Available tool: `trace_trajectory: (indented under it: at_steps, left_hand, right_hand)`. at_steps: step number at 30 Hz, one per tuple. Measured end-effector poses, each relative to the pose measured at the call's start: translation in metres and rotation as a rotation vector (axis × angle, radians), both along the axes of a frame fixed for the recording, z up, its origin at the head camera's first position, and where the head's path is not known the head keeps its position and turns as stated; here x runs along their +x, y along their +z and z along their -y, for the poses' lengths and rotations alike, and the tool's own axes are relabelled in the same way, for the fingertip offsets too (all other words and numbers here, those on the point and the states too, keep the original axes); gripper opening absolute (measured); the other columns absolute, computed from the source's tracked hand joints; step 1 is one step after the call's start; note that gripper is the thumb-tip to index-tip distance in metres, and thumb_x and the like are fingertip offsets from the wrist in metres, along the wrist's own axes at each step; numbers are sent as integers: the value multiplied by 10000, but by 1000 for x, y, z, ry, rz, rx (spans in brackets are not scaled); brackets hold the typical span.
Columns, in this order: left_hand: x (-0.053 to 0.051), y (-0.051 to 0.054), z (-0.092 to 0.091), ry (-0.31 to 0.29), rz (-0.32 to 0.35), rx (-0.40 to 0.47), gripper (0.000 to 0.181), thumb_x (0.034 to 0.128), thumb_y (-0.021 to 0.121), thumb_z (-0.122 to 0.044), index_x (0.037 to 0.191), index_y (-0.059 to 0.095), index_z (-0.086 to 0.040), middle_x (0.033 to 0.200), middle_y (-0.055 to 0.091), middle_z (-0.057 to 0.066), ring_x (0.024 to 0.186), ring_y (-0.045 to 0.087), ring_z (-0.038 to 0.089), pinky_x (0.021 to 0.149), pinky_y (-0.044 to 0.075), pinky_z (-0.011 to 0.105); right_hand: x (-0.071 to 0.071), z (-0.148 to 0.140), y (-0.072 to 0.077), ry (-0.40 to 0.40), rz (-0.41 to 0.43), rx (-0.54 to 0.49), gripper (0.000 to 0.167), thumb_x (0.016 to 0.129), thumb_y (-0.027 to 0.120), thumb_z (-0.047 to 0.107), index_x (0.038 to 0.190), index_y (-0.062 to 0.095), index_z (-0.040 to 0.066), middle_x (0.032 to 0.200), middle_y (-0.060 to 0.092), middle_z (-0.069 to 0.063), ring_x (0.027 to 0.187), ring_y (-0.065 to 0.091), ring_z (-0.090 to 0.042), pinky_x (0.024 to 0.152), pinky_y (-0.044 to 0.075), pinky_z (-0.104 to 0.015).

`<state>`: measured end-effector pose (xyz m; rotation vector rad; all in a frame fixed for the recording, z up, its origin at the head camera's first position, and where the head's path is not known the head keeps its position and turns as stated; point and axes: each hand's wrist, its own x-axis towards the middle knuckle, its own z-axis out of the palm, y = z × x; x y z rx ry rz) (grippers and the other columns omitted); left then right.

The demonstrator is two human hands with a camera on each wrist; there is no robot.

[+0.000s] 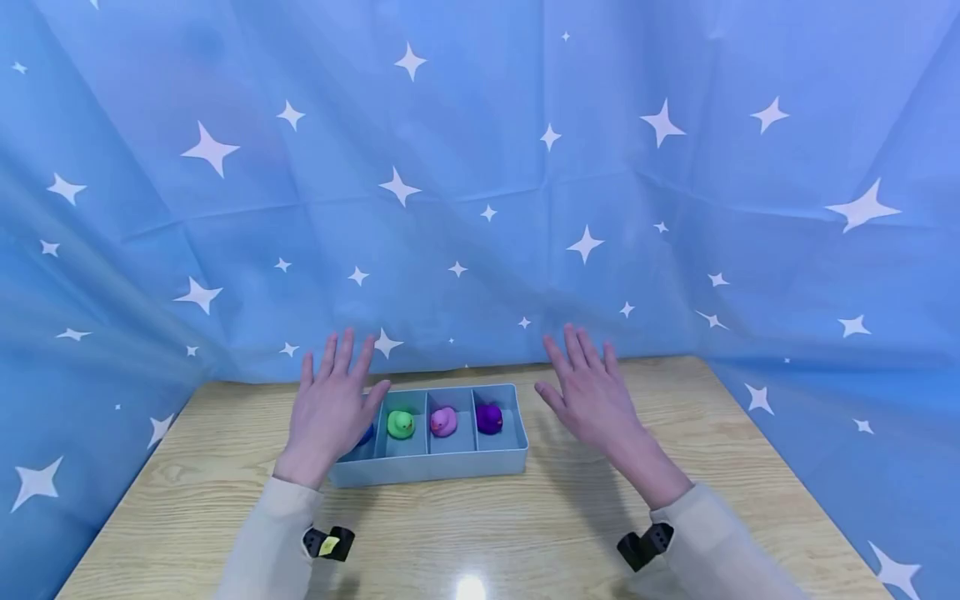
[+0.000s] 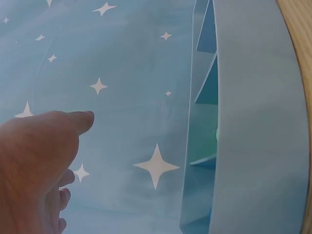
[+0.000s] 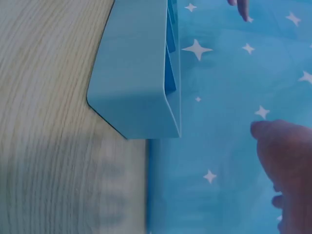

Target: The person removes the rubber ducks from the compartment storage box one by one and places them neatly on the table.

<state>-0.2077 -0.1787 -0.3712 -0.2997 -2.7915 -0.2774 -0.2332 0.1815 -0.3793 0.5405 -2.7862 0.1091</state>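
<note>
A light blue divided box (image 1: 431,472) lies on the table, its compartments in a row. From left to right sit a blue toy, mostly hidden (image 1: 366,434), a green rubber duck (image 1: 401,424), a pink rubber duck (image 1: 444,422) and a purple rubber duck (image 1: 490,418). My left hand (image 1: 327,412) hovers over the box's left end, fingers straight and spread, holding nothing. Off the box's right end, my right hand (image 1: 596,400) is held above the table with its fingers extended and nothing in them. The left wrist view shows the box's side wall (image 2: 261,117) beside the left thumb.
The wooden table (image 1: 465,533) extends in front of the box and to both sides. Behind it and at its left and right hangs a blue cloth (image 1: 480,108) with white stars. Each wrist wears a small black camera, the left one (image 1: 337,543) and the right one (image 1: 643,547).
</note>
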Motion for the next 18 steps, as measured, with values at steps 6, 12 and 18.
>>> trace_trajectory:
  at_steps: [6, 12, 18]
  left_hand:
    - [7, -8, 10, -33, 33, 88, 699, 1064, 540, -400, 1615, 293, -48, 1663, 175, 266, 1535, 112, 456, 1198, 63, 667]
    - [14, -19, 22, -93, 66, 216, 691, 1080, 514, -398, 1621, 270, -43, 1664, 173, 261, 1531, 86, 477, 1185, 81, 685]
    - [23, -37, 35, -148, 93, 441, 691, 1073, 555, -354, 1623, 267, -53, 1682, 160, 217, 1550, 68, 424, 1177, 157, 677]
  right_hand:
    - [-1, 3, -7, 130, -8, -139, 706, 1043, 594, 382, 1575, 345, -8, 1625, 275, -279, 1500, 264, -435, 1199, 227, -590]
    - [4, 12, -12, 213, 86, -297, 724, 996, 695, 329, 1572, 376, 27, 1634, 313, -205, 1475, 337, -408, 1136, 358, -584]
    - [4, 28, -21, 284, 213, -501, 683, 965, 744, 272, 1538, 448, 47, 1605, 383, -175, 1462, 365, -397, 1143, 350, -582]
